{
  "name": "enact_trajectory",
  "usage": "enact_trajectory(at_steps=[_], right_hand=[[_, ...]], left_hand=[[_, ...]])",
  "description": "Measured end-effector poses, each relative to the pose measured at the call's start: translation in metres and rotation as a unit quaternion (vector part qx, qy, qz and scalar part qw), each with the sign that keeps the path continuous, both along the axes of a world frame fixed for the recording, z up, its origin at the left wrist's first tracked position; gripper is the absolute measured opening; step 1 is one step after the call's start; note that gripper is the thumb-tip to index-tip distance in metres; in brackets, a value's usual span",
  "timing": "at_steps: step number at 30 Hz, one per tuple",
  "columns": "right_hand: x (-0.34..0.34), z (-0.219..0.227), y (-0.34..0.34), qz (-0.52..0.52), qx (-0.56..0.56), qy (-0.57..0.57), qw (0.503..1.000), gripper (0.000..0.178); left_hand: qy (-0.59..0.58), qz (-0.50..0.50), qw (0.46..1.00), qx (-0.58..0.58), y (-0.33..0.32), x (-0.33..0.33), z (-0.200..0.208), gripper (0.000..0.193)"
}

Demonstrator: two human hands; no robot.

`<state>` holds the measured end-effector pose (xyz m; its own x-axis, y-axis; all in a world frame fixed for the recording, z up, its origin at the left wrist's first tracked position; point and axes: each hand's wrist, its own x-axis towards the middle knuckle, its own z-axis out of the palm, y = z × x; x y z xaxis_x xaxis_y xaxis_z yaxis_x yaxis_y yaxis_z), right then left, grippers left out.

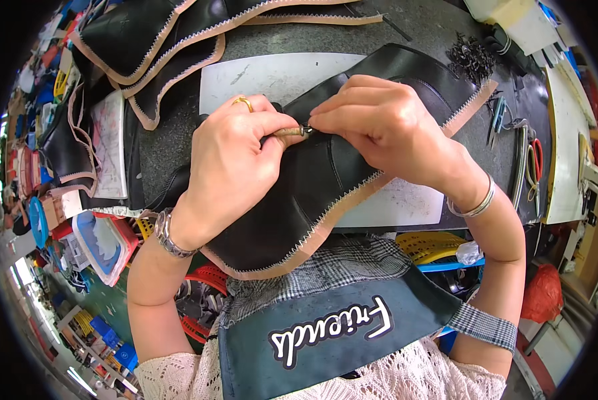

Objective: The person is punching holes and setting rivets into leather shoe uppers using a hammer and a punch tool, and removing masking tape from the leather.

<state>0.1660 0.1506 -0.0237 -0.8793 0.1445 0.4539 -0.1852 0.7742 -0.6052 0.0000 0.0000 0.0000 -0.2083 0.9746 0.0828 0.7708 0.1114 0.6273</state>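
A black leather boot upper (262, 233) with a tan, zigzag-stitched edge lies beneath both hands, over a white board (405, 203). My left hand (235, 157), wearing a ring and a watch, is closed around a short tan rod-shaped tool (287, 132) with a metal tip. Pressed close to that tip is my right hand (382, 123), its thumb and forefinger pinched together. A tiny dark metal piece (307, 129) shows where the tool tip meets these fingertips; its exact kind is too small to tell. Part of the upper is hidden behind the hands.
More black uppers (122, 47) with tan edges lie at the back left. At the back right sits a pile of small black pieces (472, 59). Blue-handled pliers (497, 117) and red-handled scissors (534, 163) lie on the right. A yellow basket (429, 245) stands below the table edge.
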Motion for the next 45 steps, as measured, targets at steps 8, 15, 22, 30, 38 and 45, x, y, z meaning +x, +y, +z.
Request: enact_trajectory(at_steps=[8,15,22,30,38,45], right_hand=[[0.004,-0.002,-0.007,0.002,0.085,0.035,0.996,0.03],[0.005,-0.004,-0.012,0.003,0.148,0.026,0.989,0.038],[0.003,0.001,-0.018,0.008,0.221,0.061,0.973,0.04],[0.006,-0.003,-0.022,-0.012,0.231,0.071,0.97,0.039],[0.006,-0.005,-0.023,-0.015,0.229,0.077,0.97,0.039],[0.008,0.0,-0.026,-0.014,0.243,0.069,0.967,0.037]], left_hand=[[0.001,-0.012,0.999,0.051,-0.023,-0.011,0.004,0.019],[0.051,-0.04,0.992,0.104,-0.035,-0.009,-0.006,0.025],[0.09,-0.044,0.989,0.111,-0.036,-0.007,-0.007,0.02],[0.091,-0.038,0.988,0.118,-0.035,-0.005,-0.009,0.018],[-0.212,0.068,0.973,0.061,-0.028,-0.007,0.016,0.008],[-0.401,0.056,0.913,0.054,-0.008,-0.015,0.029,0.013]])
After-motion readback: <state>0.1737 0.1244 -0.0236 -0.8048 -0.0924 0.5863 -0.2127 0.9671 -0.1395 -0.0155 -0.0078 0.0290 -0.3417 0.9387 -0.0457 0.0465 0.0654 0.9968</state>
